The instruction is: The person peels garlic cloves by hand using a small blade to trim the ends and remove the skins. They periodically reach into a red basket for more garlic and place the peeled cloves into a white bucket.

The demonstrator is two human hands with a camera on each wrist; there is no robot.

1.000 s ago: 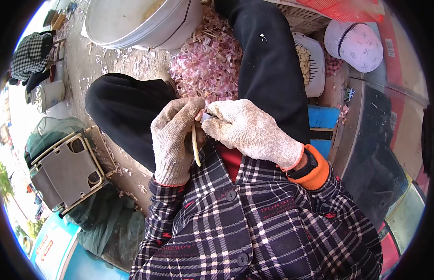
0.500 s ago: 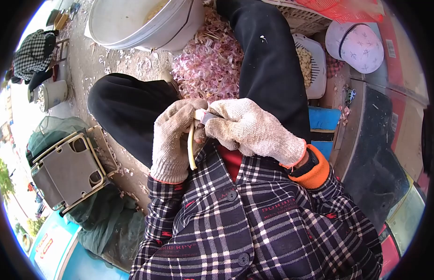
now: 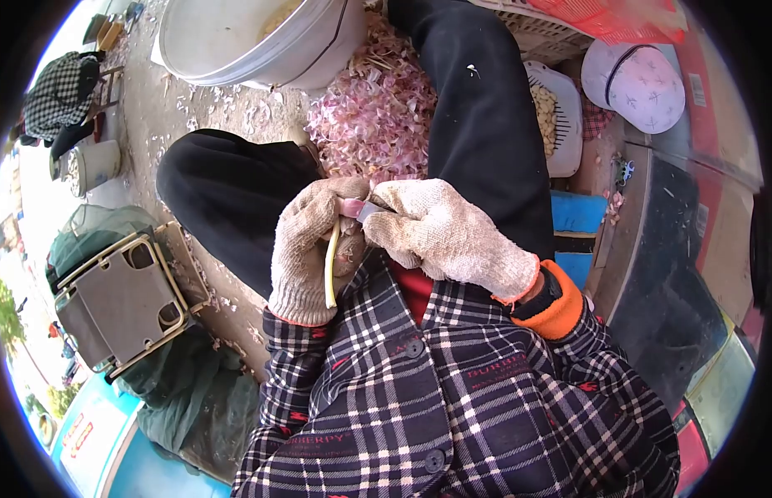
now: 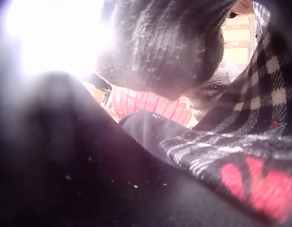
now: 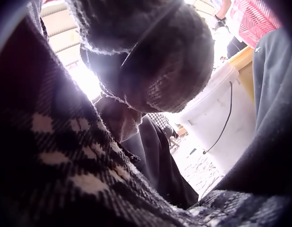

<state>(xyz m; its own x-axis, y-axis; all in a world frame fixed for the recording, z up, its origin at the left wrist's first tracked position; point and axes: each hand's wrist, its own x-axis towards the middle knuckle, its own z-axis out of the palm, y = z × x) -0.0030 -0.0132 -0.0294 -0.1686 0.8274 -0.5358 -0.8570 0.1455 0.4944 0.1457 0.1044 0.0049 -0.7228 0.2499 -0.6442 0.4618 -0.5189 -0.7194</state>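
In the head view both hands wear knitted gloves and meet over the lap. My left hand (image 3: 299, 253) pinches a pinkish garlic clove (image 3: 350, 207) between thumb and fingers. A pale garlic stalk (image 3: 330, 270) hangs down from the same hand. My right hand (image 3: 452, 232) grips a small knife, most of it hidden in the glove; its short blade (image 3: 369, 211) points left, right at the clove. The wrist views show mainly dark glove fabric, the left glove (image 4: 165, 47) and the right glove (image 5: 169, 61), with the clove and knife hidden.
A heap of pink garlic skins (image 3: 369, 124) lies between the legs, beside a white bucket (image 3: 332, 62). Right of the right leg stands a white basket (image 3: 571, 124) with peeled cloves (image 3: 544, 116). A folding chair (image 3: 120, 303) stands at left; a hat (image 3: 635, 83) lies at upper right.
The pink clove shows more between the hands, where a whitish surface showed half a second ago. The stalk's lower end has shifted left and slightly down. The knife blade stays close to the clove.
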